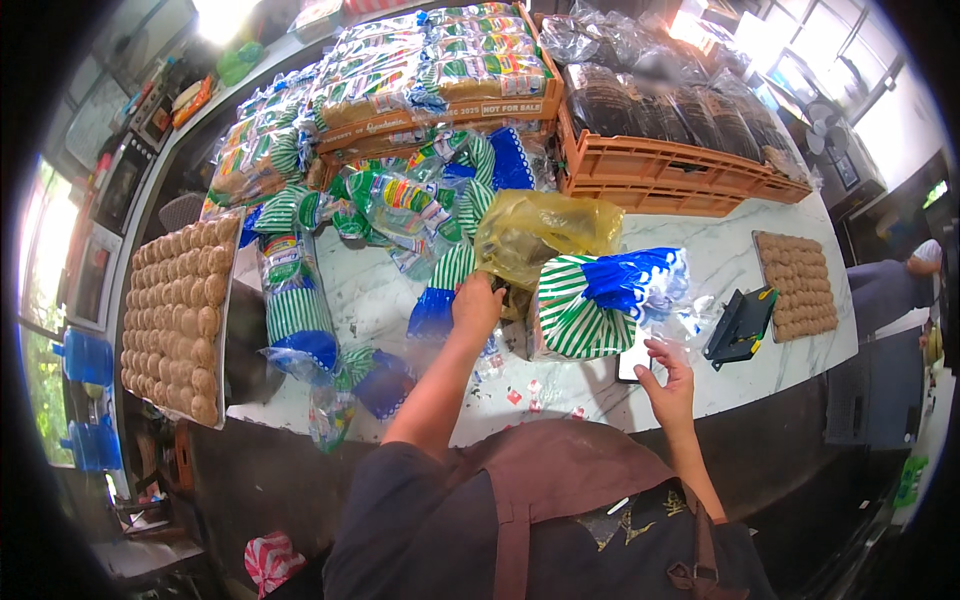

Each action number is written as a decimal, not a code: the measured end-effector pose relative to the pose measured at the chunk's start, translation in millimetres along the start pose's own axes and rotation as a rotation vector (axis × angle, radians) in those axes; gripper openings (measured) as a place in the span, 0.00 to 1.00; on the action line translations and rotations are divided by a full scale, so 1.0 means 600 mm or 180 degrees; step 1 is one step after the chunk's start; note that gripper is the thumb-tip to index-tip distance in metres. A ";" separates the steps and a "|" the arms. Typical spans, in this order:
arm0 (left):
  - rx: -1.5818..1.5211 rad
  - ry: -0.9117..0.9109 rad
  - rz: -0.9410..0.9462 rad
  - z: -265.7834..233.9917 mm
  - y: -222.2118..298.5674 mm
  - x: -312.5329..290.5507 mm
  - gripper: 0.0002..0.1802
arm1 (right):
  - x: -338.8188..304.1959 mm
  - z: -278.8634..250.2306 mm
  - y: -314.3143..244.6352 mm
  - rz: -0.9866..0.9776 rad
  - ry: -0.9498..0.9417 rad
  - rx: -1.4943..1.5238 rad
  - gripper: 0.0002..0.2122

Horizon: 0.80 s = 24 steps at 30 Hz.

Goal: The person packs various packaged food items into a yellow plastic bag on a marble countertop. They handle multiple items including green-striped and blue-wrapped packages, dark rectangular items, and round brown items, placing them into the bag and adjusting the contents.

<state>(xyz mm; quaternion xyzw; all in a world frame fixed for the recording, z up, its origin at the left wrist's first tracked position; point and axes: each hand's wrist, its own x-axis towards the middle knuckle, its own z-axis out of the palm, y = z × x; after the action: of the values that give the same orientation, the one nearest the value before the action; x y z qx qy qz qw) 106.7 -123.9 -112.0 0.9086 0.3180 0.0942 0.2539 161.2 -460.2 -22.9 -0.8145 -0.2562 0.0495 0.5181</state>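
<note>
My left hand (478,304) is closed at the near edge of a crumpled yellow plastic bag (550,232); what its fingertips hold, if anything, is hidden. Right beside that bag stands a packaged loaf (585,308) in a green-and-white striped wrapper with a blue end, its loose clear plastic pointing right. My right hand (670,382) is just below that loose end, thumb and fingers apart, with nothing visible between them. A phone (633,360) with a bright screen lies partly under the wrapper. Another striped, blue-ended wrapper (433,310) lies left of my left hand.
Orange crates (440,118) of bagged bread stand at the back; another crate (680,170) holds dark packages. Trays of brown round buns lie left (180,320) and right (797,285). A dark box (740,325) sits right of my right hand. Loose wrapped bags (400,205) cover the marbled table (355,275).
</note>
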 end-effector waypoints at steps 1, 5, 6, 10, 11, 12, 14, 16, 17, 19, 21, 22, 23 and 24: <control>-0.0134 -0.0140 -0.0286 -0.001 0.004 0.001 0.19 | -0.002 0.002 -0.004 -0.0005 -0.0013 -0.0026 0.19; 0.0017 -0.0292 -0.0319 0.006 0.020 0.002 0.14 | -0.013 0.008 -0.010 -0.0061 -0.0100 0.0013 0.17; -0.0031 -0.0171 -0.0249 0.010 0.020 0.003 0.13 | -0.016 0.008 -0.009 -0.0015 -0.0133 0.0069 0.16; -0.0376 0.0572 0.0627 0.038 0.012 0.010 0.10 | -0.032 0.012 -0.001 -0.0044 -0.0164 0.0180 0.15; -0.0778 0.0472 0.0620 0.044 0.009 0.012 0.10 | -0.036 0.013 0.002 -0.0075 -0.0220 0.0220 0.14; -0.1061 0.0379 0.0586 0.048 0.009 0.017 0.09 | -0.038 0.014 0.005 -0.0073 -0.0222 0.0271 0.14; -0.2047 0.0197 0.0224 0.048 0.013 0.033 0.10 | -0.039 0.014 0.012 -0.0169 -0.0321 0.0267 0.14; -0.2665 -0.0123 -0.0336 0.025 0.019 0.046 0.05 | -0.034 0.016 0.018 -0.0486 -0.0272 0.0317 0.15; -0.2919 -0.0194 -0.0213 0.004 0.021 0.055 0.04 | -0.037 0.015 0.018 -0.0486 -0.0271 0.0235 0.15; -0.1713 0.0485 0.0344 -0.038 0.034 0.073 0.05 | -0.042 0.013 0.016 -0.0432 -0.0306 0.0201 0.15; -0.1413 0.0355 0.0649 -0.087 0.038 0.081 0.04 | -0.048 0.011 0.012 -0.0350 -0.0300 0.0263 0.15; -0.2086 0.0019 0.0429 -0.103 0.038 0.087 0.05 | -0.051 0.014 0.011 -0.0333 -0.0278 0.0276 0.15; -0.2727 -0.0322 0.0238 -0.122 0.037 0.093 0.07 | -0.053 0.013 0.009 -0.0351 -0.0307 0.0294 0.15; -0.3352 -0.0644 -0.0033 -0.135 0.035 0.101 0.08 | -0.054 0.013 0.009 -0.0281 -0.0300 0.0278 0.15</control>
<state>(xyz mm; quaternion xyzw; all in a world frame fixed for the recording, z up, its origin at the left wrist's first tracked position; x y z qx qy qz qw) 138.1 -67.4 -31.1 0.6612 0.2062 0.1517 0.7052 132.4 -470.5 -37.2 -0.7758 -0.3136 0.0760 0.5422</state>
